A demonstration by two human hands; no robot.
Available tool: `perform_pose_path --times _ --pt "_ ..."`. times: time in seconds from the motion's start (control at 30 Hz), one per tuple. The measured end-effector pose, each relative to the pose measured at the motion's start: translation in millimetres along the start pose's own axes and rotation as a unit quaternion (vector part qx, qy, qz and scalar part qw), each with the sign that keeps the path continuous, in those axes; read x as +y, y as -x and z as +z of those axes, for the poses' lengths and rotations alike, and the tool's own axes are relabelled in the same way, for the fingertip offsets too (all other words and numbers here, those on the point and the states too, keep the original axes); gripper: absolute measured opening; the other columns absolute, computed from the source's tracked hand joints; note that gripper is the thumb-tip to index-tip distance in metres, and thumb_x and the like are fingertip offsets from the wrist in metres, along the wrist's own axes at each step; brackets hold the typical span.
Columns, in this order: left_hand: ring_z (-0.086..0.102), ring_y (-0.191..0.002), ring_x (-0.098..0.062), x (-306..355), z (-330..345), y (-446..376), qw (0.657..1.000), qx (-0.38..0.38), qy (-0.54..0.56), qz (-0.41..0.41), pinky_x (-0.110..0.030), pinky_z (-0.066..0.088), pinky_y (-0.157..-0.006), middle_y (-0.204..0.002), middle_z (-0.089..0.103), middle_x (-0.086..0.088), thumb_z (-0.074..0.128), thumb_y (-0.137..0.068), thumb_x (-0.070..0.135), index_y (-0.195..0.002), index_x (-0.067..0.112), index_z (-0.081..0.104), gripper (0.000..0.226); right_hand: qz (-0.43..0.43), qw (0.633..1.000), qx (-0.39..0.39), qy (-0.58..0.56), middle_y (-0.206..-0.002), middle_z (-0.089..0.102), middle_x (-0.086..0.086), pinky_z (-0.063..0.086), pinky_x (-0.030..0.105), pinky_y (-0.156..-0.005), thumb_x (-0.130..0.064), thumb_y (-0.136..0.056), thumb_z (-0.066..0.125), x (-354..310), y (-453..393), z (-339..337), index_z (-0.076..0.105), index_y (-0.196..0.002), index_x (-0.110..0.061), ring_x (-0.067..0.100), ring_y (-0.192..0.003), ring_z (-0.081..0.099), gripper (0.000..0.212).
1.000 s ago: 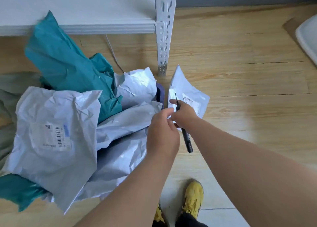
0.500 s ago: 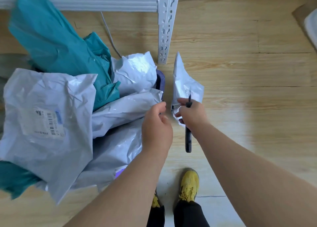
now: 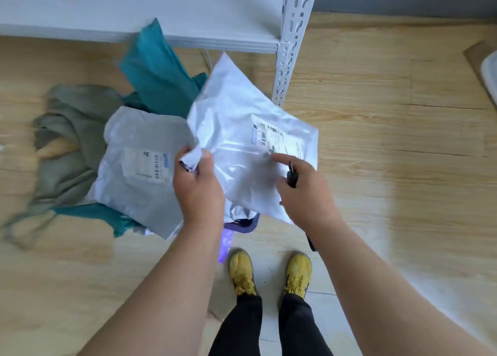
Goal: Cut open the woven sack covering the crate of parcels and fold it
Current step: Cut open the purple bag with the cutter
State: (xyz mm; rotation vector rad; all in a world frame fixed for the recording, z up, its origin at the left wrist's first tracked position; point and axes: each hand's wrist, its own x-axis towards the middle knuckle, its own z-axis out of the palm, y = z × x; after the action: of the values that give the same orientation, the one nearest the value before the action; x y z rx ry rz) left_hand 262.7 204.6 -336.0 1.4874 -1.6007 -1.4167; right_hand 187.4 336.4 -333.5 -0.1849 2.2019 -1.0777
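One grey-green woven sack point(image 3: 67, 151) lies crumpled on the wood floor point(image 3: 390, 145) left of the crate point(image 3: 243, 225), two hands over it – left hand point(image 3: 197, 186) pinches a white parcel point(image 3: 242, 129) corner, right hand point(image 3: 304, 191) grips a black cutter point(image 3: 291, 176), another white parcel point(image 3: 139, 167) beside, teal bags point(image 3: 158, 78) behind.

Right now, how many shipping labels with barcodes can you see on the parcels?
2. One label is on the grey parcel lying left of the left hand; the other label is on the white parcel being held. More may be hidden underneath.
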Motion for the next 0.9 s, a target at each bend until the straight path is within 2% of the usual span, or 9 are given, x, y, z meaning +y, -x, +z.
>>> perform_pose_path --times 0.13,0.27,0.33,0.43,0.5,0.53,0.7,0.8,0.9 --pt "0.066 -0.101 -0.014 20 -65 -36 0.992 0.114 0.038 -0.036 -0.030 0.053 -0.089 -0.111 0.070 0.000 0.056 -0.092 0.020 -0.115 0.007 0.063 0.027 -0.119 0.989 -0.034 0.085 -0.134 0.054 -0.011 0.039 0.019 -0.085 -0.006 -0.087 0.049 -33 16 31 0.056 -0.130 -0.028 0.012 -0.114 0.054 0.049" --pt "0.054 -0.120 -0.021 15 -119 -69 0.964 0.242 -0.049 -0.103 -0.040 0.047 -0.099 -0.137 0.051 -0.008 0.062 -0.084 0.020 -0.139 0.008 0.041 0.060 -0.148 0.972 -0.106 0.146 -0.147 0.041 -0.011 0.046 0.031 -0.093 -0.007 -0.089 0.046 -54 11 63 0.053 -0.134 -0.029 0.013 -0.125 0.049 0.050" --pt "0.040 -0.133 -0.024 13 -129 -69 0.951 0.250 -0.182 -0.031 -0.039 0.040 -0.106 -0.148 0.036 -0.009 0.064 -0.084 0.017 -0.145 0.012 0.032 0.069 -0.137 0.965 -0.130 0.184 -0.150 0.036 -0.010 0.048 0.038 -0.092 -0.007 -0.090 0.045 -58 7 75 0.051 -0.136 -0.029 0.015 -0.125 0.050 0.051" --pt "0.040 -0.132 -0.025 0 -118 -61 0.908 -0.025 -0.401 0.120 -0.036 0.033 -0.107 -0.144 0.045 -0.005 0.060 -0.088 0.019 -0.141 0.017 0.045 0.055 -0.123 0.952 -0.162 0.227 -0.149 0.038 -0.005 0.049 0.041 -0.091 -0.006 -0.090 0.043 -60 4 88 0.050 -0.136 -0.025 0.021 -0.121 0.052 0.050" --pt "0.042 -0.132 -0.026 -9 -111 -54 0.843 -0.182 -0.503 0.062 -0.037 0.035 -0.106 -0.145 0.047 -0.001 0.057 -0.091 0.031 -0.140 0.024 0.046 0.051 -0.113 0.951 -0.155 0.243 -0.143 0.045 0.000 0.049 0.041 -0.091 -0.006 -0.090 0.044 -58 9 96 0.055 -0.131 -0.022 0.025 -0.117 0.055 0.045" --pt "0.043 -0.131 -0.026 -13 -111 -50 0.832 -0.201 -0.516 0.035 -0.038 0.036 -0.105 -0.144 0.048 -0.001 0.056 -0.092 0.033 -0.141 0.024 0.046 0.051 -0.107 0.953 -0.139 0.249 -0.138 0.050 0.002 0.049 0.041 -0.090 -0.007 -0.091 0.044 -57 14 100 0.057 -0.128 -0.022 0.027 -0.113 0.057 0.042" --pt "0.054 -0.115 -0.017 -47 -141 15 0.949 -0.063 -0.294 0.092 -0.020 0.039 -0.094 -0.122 0.064 0.002 0.051 -0.094 0.011 -0.125 0.018 0.060 0.033 -0.118 0.960 -0.129 0.219 -0.104 0.067 0.000 0.052 0.035 -0.075 -0.012 -0.089 0.048 -37 63 124 0.066 -0.106 -0.024 0.022 -0.091 0.063 0.027" --pt "0.059 -0.110 -0.014 -90 -166 59 0.963 -0.071 -0.260 0.015 -0.028 0.046 -0.094 -0.116 0.066 0.007 0.046 -0.095 0.008 -0.119 0.020 0.063 0.032 -0.090 0.925 -0.230 0.287 -0.092 0.067 -0.004 0.049 0.030 -0.070 -0.016 -0.087 0.049 0 89 144 0.066 -0.097 -0.028 0.020 -0.087 0.062 0.023" --pt "0.059 -0.115 -0.012 -154 -178 88 0.955 -0.105 -0.249 -0.125 -0.029 0.046 -0.096 -0.122 0.063 0.006 0.048 -0.093 0.006 -0.126 0.021 0.058 0.038 -0.030 0.880 -0.303 0.365 -0.105 0.066 -0.003 0.050 0.032 -0.079 -0.020 -0.090 0.046 56 95 167 0.065 -0.103 -0.029 0.021 -0.100 0.062 0.024"
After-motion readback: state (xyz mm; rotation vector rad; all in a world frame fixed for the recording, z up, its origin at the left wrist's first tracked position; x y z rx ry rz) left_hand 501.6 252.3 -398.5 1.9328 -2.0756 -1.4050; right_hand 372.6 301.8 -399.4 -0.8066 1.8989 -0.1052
